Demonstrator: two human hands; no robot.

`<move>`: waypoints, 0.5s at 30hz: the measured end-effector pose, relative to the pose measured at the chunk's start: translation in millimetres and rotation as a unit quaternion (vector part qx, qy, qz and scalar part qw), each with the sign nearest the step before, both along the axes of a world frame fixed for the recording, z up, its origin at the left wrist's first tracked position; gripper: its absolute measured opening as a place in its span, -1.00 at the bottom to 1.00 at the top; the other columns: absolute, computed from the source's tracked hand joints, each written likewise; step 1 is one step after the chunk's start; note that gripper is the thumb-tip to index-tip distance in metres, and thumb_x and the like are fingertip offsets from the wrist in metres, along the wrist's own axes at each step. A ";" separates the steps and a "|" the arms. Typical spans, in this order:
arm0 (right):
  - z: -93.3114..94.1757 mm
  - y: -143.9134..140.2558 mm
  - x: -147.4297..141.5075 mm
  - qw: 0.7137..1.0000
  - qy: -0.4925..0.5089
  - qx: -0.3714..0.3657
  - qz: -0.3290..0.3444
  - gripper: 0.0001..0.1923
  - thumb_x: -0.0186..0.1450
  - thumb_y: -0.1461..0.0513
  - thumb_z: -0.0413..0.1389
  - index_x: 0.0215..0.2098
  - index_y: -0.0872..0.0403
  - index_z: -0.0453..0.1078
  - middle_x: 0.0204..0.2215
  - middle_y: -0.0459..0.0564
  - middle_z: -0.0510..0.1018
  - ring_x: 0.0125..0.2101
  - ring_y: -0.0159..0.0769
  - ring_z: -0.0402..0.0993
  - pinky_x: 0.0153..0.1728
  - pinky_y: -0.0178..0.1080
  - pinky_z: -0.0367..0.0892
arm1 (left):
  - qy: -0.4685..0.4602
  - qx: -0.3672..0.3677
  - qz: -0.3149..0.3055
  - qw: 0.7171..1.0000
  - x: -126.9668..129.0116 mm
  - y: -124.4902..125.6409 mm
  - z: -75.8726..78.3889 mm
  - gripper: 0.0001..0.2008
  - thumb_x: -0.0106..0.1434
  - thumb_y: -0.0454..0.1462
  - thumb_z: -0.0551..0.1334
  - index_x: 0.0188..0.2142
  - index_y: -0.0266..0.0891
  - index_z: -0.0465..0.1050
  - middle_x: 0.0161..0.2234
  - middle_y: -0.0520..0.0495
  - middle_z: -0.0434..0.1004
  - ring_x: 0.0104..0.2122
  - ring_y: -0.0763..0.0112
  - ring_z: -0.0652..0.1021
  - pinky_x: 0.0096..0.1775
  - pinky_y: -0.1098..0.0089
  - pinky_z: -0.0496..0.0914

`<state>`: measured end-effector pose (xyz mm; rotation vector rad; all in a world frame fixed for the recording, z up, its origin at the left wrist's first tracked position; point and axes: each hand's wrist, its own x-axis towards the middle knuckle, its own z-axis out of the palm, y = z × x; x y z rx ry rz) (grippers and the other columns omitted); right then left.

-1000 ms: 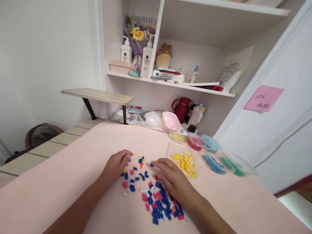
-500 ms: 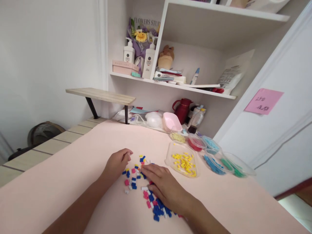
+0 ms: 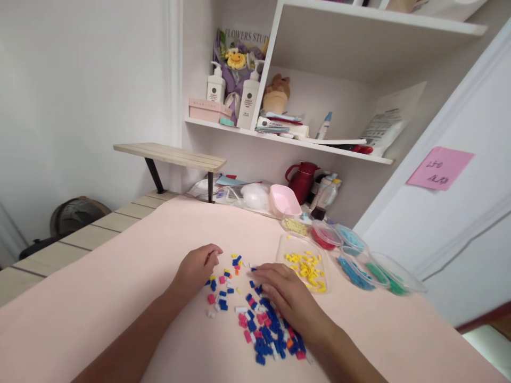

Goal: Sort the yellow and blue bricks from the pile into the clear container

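Right hand [image 3: 285, 292] lies flat, fingers spread, on bricks [image 3: 267, 332]; left hand [image 3: 197, 266] curled, contents hidden.

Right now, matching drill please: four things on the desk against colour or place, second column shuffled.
Things:
1. left hand
2. right hand
3. nearest clear tub
4. jug

Descriptions:
A. dark red, at the back under the shelf
B. holds yellow bricks
C. loosely curled at the left edge of the loose bricks
D. flat over the blue and pink bricks

Pairs: 1-C, 2-D, 3-B, 4-A
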<state>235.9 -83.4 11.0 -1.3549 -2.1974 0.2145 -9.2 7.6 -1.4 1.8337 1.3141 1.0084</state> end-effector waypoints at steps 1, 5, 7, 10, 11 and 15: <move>0.0 -1.2 -2.5 1.000 0.001 -0.003 -0.002 -0.66 0.43 0.18 -0.05 0.13 -0.09 0.37 0.07 0.02 0.48 0.07 -0.19 0.36 0.10 -0.09 0.23 | -0.002 -0.005 -0.002 1.000 0.0 0.4 -0.4 -0.74 0.19 -0.21 0.04 -0.33 -0.11 0.52 -0.50 0.07 0.52 -0.61 0.45 0.44 -0.51 0.45 0.30; 1.1 -5.0 -9.6 0.999 -0.017 -0.037 0.022 -0.62 0.42 0.19 -0.01 0.18 -0.11 0.31 0.12 0.01 0.43 0.11 -0.19 0.31 0.14 -0.07 0.20 | -0.013 -0.035 -0.023 0.999 0.2 0.4 -1.2 -0.75 0.20 -0.20 0.06 -0.31 -0.12 0.53 -0.55 0.09 0.50 -0.69 0.51 0.36 -0.58 0.47 0.24; 0.7 -5.5 -9.2 0.998 -0.033 -0.048 0.032 -0.63 0.41 0.22 0.00 0.17 -0.12 0.33 0.13 0.01 0.42 0.11 -0.18 0.31 0.14 -0.06 0.20 | -0.023 -0.059 -0.055 0.996 1.0 -2.0 -1.0 -0.74 0.21 -0.18 0.07 -0.28 -0.13 0.53 -0.47 0.07 0.54 -0.71 0.55 0.37 -0.58 0.47 0.27; -2.0 -4.4 -5.6 0.997 -0.048 -0.052 0.032 -0.64 0.39 0.24 0.02 0.13 -0.11 0.37 0.11 0.01 0.43 0.10 -0.17 0.32 0.13 -0.04 0.20 | -0.045 -0.112 -0.125 0.985 3.5 -8.0 0.4 -0.68 0.24 -0.12 0.05 -0.18 -0.15 0.52 -0.29 -0.01 0.60 -0.71 0.56 0.45 -0.61 0.47 0.31; -3.1 -3.9 -4.4 0.997 -0.050 -0.052 0.031 -0.64 0.38 0.23 0.03 0.13 -0.11 0.37 0.11 0.01 0.43 0.10 -0.16 0.32 0.13 -0.04 0.21 | -0.052 -0.131 -0.147 0.979 4.4 -10.0 1.1 -0.66 0.24 -0.11 0.05 -0.15 -0.16 0.51 -0.25 -0.04 0.61 -0.70 0.53 0.48 -0.63 0.47 0.30; -6.0 -2.2 -2.1 0.997 -0.054 -0.046 0.028 -0.62 0.38 0.22 0.03 0.15 -0.12 0.35 0.12 0.02 0.42 0.11 -0.16 0.32 0.14 -0.04 0.20 | -0.077 -0.180 -0.206 0.959 6.1 -14.0 3.9 -0.63 0.25 -0.09 0.07 -0.08 -0.19 0.48 -0.20 -0.11 0.63 -0.64 0.49 0.55 -0.61 0.48 0.32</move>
